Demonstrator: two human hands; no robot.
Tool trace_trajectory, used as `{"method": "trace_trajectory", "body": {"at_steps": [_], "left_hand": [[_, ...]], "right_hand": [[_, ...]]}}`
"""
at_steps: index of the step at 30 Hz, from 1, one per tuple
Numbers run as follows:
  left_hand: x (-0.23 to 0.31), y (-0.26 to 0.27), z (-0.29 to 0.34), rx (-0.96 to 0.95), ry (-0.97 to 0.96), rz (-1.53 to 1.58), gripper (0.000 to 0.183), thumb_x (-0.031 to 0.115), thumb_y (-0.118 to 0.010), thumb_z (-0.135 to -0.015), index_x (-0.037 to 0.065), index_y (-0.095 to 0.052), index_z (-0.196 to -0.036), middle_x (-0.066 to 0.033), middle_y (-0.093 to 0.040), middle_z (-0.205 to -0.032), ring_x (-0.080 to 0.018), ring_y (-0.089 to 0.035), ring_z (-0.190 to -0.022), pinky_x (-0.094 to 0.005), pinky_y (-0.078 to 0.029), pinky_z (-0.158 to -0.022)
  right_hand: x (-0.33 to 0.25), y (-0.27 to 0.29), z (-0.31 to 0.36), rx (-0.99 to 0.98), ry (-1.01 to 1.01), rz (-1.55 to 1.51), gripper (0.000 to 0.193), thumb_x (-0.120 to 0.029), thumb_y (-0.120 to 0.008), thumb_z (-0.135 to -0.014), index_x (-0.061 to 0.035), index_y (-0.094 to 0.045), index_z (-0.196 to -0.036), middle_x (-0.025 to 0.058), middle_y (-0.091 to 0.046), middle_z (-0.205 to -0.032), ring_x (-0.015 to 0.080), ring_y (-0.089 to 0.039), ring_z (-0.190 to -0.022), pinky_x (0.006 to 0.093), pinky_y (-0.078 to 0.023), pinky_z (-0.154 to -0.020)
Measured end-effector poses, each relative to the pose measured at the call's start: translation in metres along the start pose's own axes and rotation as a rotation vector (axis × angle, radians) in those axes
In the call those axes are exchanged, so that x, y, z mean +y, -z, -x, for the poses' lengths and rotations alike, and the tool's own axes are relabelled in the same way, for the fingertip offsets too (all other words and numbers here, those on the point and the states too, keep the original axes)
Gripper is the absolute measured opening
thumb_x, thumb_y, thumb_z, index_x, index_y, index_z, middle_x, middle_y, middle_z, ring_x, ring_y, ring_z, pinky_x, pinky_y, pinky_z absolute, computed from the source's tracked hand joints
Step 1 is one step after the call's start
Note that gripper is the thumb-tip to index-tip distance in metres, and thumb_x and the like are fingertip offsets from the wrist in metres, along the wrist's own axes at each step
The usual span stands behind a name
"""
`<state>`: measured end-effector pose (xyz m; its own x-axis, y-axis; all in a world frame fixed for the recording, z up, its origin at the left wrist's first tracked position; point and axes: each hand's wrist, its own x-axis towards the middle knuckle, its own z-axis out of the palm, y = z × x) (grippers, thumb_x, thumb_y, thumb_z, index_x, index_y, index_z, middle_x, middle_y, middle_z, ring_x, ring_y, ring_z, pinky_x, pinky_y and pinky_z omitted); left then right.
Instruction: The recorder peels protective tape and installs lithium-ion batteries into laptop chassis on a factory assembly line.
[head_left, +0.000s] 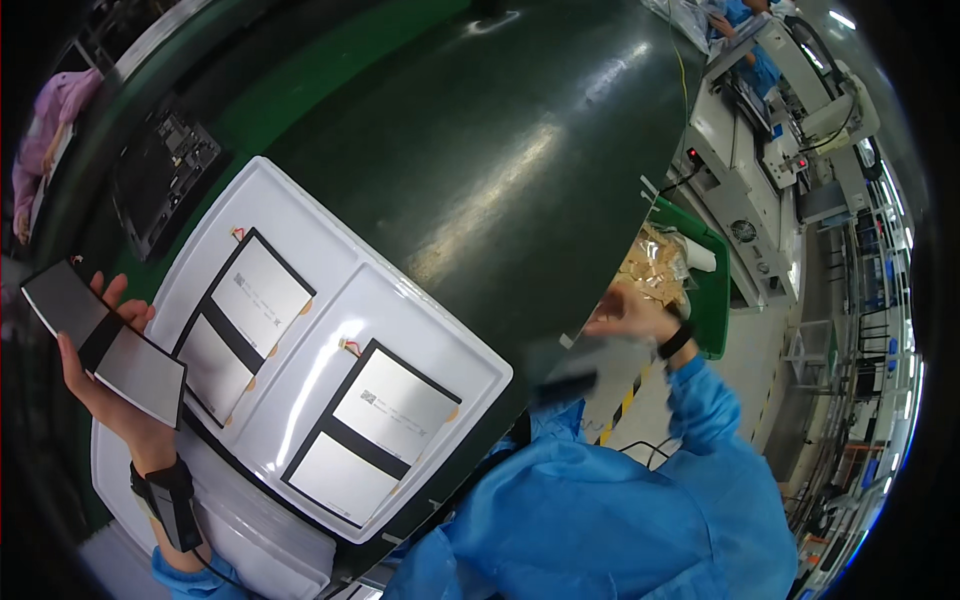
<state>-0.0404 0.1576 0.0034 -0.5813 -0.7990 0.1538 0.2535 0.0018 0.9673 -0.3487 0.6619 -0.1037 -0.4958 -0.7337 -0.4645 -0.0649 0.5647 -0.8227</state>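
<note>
My left hand (118,405) is closed around a flat battery pack (145,382), grey with a black band across its middle, held tilted past the left edge of a white tray (318,305). Two more packs lie in that tray: one battery (262,300) in the left compartment, another battery (392,408) in the right one, each with short coloured wires. My right hand (635,315) is at the near edge of the bench beside a green bin (712,300). Its fingers are bent together and blurred. Below them is a smeared, see-through patch (570,365) that I cannot make out.
Crumpled brownish and clear film scraps (655,265) fill the bin. More white trays (265,545) are under the front one. A dark laptop-like chassis (165,175) lies at the far left of the green bench (470,190). White machines (740,190) stand at right; other people are farther off.
</note>
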Motion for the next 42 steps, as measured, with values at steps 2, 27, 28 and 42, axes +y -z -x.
{"method": "trace_trajectory", "body": {"at_steps": [2, 27, 28, 42], "left_hand": [[-0.006, -0.005, -0.004, -0.029, -0.001, 0.003, 0.074, 0.055, -0.034, -0.102, -0.004, -0.044, -0.145, -0.0187, -0.058, -0.135, -0.0192, -0.063, -0.101, -0.0306, -0.047, -0.102], [-0.001, -0.007, 0.011, 0.074, -0.077, -0.241, 0.069, 0.053, -0.046, -0.099, -0.005, -0.05, -0.137, -0.016, -0.065, -0.114, -0.0172, -0.061, -0.084, -0.0324, -0.046, -0.085], [-0.003, -0.012, 0.008, 0.069, -0.09, -0.235, 0.07, 0.053, -0.046, -0.099, -0.005, -0.05, -0.137, -0.0157, -0.065, -0.114, -0.0171, -0.061, -0.084, -0.0324, -0.046, -0.085], [-0.005, -0.024, 0.011, -0.069, -0.29, -0.439, 0.077, 0.031, -0.077, -0.083, -0.003, -0.043, -0.143, -0.0163, -0.06, -0.125, -0.0198, -0.063, -0.1, -0.0336, -0.05, -0.094]], "right_hand": [[0.047, -0.047, -0.001, -0.115, -0.141, -0.261, 0.043, -0.018, -0.071, -0.096, -0.0024, -0.059, -0.134, 0.0135, -0.065, -0.126, 0.0186, -0.06, -0.119, 0.0337, -0.052, -0.099], [-0.247, 0.014, -0.029, -0.253, 0.432, 0.13, 0.053, -0.029, -0.082, -0.085, 0.0019, -0.064, -0.124, 0.0123, -0.067, -0.122, 0.0168, -0.065, -0.108, 0.0316, -0.051, -0.092], [-0.257, 0.014, -0.046, -0.133, 0.478, 0.133, 0.052, -0.03, -0.078, -0.089, 0.0015, -0.063, -0.128, 0.0124, -0.064, -0.129, 0.0158, -0.062, -0.114, 0.0315, -0.049, -0.097], [-0.381, -0.044, -0.079, 0.051, 0.968, 0.316, 0.062, -0.041, -0.032, -0.107, 0.0097, -0.052, -0.137, 0.0147, -0.068, -0.115, 0.0178, -0.062, -0.11, 0.0333, -0.046, -0.098]]}}
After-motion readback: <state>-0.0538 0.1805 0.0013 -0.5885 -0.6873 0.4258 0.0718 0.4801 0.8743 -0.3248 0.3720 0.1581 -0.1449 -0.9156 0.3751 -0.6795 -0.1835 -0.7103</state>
